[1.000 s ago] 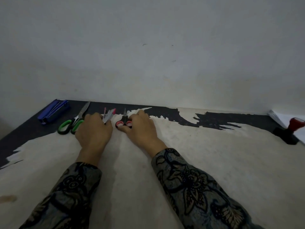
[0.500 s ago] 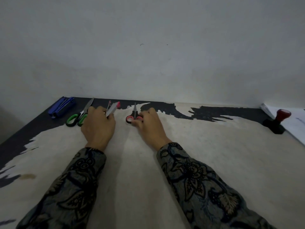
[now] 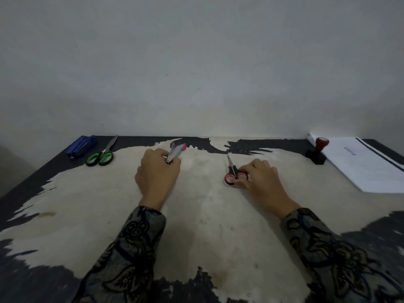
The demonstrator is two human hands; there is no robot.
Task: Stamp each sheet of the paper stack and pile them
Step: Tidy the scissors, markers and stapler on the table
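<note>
A stack of white printed paper (image 3: 363,165) lies at the table's far right. Beside its left edge stands a black stamp with a red knob (image 3: 318,151). My left hand (image 3: 158,173) grips a bundle of pens with pink and grey caps (image 3: 176,152), their tips pointing up and right. My right hand (image 3: 261,179) rests on the table, its fingers holding the handles of small red-and-black scissors (image 3: 233,172). Both hands are well left of the stamp and paper.
Green-handled scissors (image 3: 101,155) and a blue stapler (image 3: 82,145) lie at the far left by the wall. The table (image 3: 207,215) has a worn pale surface with black patches. A plain wall stands right behind it.
My right hand has slid the small scissors to the right, away from the left hand. The left hand has lifted the pens slightly. The view has shifted, showing more of the paper stack.
</note>
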